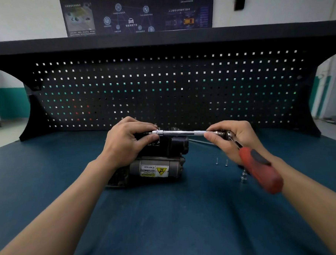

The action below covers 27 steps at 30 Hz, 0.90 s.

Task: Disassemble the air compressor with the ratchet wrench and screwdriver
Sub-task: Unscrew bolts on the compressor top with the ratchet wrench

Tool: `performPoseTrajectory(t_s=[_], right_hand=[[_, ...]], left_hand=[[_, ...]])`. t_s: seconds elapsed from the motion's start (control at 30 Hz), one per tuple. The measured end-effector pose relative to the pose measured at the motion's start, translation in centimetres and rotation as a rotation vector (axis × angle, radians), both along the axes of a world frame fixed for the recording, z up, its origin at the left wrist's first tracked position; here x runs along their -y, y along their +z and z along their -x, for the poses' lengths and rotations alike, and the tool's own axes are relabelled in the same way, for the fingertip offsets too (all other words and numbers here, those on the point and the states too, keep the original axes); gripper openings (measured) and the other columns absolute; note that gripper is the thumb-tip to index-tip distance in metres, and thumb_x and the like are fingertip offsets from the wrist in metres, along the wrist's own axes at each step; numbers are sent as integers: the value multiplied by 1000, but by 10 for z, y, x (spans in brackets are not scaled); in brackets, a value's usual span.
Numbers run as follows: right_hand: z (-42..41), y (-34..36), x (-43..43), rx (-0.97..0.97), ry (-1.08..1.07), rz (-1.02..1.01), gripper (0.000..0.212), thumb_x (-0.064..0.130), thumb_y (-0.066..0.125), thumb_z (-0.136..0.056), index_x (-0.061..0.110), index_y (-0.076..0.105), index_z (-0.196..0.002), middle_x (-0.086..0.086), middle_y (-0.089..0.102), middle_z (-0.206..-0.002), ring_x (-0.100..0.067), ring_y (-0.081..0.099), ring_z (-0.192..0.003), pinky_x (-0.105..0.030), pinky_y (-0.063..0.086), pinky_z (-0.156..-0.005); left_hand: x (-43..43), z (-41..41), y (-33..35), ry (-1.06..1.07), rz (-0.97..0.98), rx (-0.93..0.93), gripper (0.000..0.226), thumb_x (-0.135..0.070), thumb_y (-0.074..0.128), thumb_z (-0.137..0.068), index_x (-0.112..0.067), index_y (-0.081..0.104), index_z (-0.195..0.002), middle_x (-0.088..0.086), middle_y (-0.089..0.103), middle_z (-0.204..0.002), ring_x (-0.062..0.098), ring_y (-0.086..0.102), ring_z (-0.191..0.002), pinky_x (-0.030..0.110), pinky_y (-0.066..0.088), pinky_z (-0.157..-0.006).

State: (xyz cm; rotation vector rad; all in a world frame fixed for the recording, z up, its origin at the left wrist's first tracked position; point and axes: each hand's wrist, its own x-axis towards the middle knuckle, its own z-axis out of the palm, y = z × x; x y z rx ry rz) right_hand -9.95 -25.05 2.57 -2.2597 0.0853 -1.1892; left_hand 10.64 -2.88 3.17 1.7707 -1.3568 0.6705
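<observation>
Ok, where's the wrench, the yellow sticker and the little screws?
wrench (265, 178): head view, on its red handle.
sticker (161, 170): head view, on the yellow triangle.
screws (217, 161): head view, on the left screw.

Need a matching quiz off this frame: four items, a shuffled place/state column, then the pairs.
1 ratchet
2 compressor
3 screws
4 socket

A pair, loose on mat
B gripped by right hand
C single, on mat by right wrist
D yellow label, below left hand

Pairs: 1-B, 2-D, 3-A, 4-C
</observation>
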Motion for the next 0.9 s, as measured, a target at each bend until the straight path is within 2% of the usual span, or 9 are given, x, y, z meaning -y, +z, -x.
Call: performPoseTrajectory(t_s=[0.1, 0.2, 0.27, 0.33, 0.37, 0.47, 0.57, 0.7, 0.9], right_hand=[[1, 1, 2, -143, -23, -98, 14, 42, 74, -85, 30, 79, -81, 10, 71, -67, 0, 62, -61, -14, 47, -57], [1, 4, 0, -173, -2, -171, 35, 58, 66, -82, 27, 75, -66, -1, 56, -55, -8, 50, -50, -18, 41, -50], [1, 7, -2, -195, 16, -204, 54, 63, 61, -83, 15, 68, -59, -5, 49, -52, -14, 43, -48, -19, 37, -47], [-1, 9, -3, -225, -3, -293, 70, 67, 59, -84, 0, 66, -67, -6, 47, -50, -16, 39, -47, -19, 34, -45], [-1, 10, -3, -234, -10, -370, 72, 68, 59, -83, -2, 68, -73, -4, 47, -48, -15, 39, -46, -19, 34, -44], [-3, 15, -6, -266, -1, -636, 67, 72, 62, -75, 7, 75, -83, -3, 49, -47, -11, 35, -36, -20, 28, -35], [-2, 18, -8, -325, 50, -820, 78, 77, 64, -65, 5, 72, -94, -4, 48, -49, -11, 28, -33, -21, 23, -35], [-1, 19, -7, -384, 113, -953, 70, 71, 60, -82, 4, 66, -101, -3, 43, -49, -11, 24, -34, -23, 21, -37], [1, 19, -5, -444, 206, -1061, 52, 63, 55, -91, 11, 61, -91, 1, 39, -48, -9, 21, -32, -24, 18, -38]], left_hand=[[0, 1, -1, 0, 10, 22, 22, -44, 72, -82, -35, 78, -101, -28, 69, -103, 10, 60, -101, 43, 53, -83], [-1, 3, -1, 3, 20, 39, 25, -47, 69, -81, -34, 78, -100, -29, 68, -103, 10, 60, -100, 43, 53, -81], [-1, 3, -1, 5, 23, 53, 25, -46, 69, -82, -34, 79, -100, -28, 68, -103, 10, 60, -99, 43, 54, -80], [-1, 2, -2, 11, 25, 61, 25, -47, 69, -82, -34, 79, -100, -28, 69, -104, 9, 60, -99, 41, 54, -79], [-1, 2, -2, 13, 27, 62, 25, -47, 68, -82, -34, 79, -100, -27, 70, -104, 9, 60, -99, 41, 54, -79], [-1, 0, -3, 18, 25, 68, 21, -44, 73, -84, -33, 79, -101, -24, 71, -105, 8, 59, -99, 41, 54, -79], [-1, 0, -4, 20, 24, 78, 19, -42, 75, -85, -34, 78, -101, -24, 72, -106, 8, 59, -99, 40, 54, -78], [-1, 1, -4, 17, 27, 82, 26, -48, 68, -83, -33, 79, -101, -24, 72, -105, 8, 59, -98, 39, 54, -78], [0, 0, -5, 15, 39, 90, 26, -48, 68, -83, -34, 78, -101, -26, 71, -105, 7, 59, -98, 39, 54, -77]])
